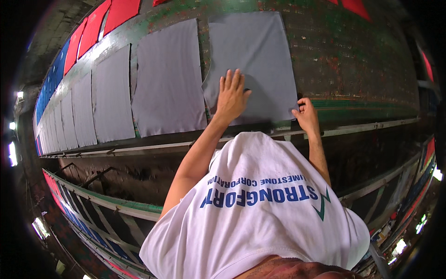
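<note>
A grey cloth panel (pixel 253 51) lies spread on the long dark table in front of me, with soft creases across it. My left hand (pixel 231 97) rests palm down on its near left part, fingers stretched out. At the panel's near right corner is my right hand (pixel 306 114), its fingers bent and its thumb apart from them. The thumb tip touches the cloth's edge, and no cloth shows pinched between thumb and fingers. Just to the left lies another grey panel (pixel 169 79), a narrow gap away.
Several more grey panels (pixel 112 93) run in a row to the left. Red pieces (pixel 121 15) and blue pieces (pixel 60 63) lie along the far side. A metal rail (pixel 362 128) follows the table's near edge. Behind me stands another long table (pixel 111 200).
</note>
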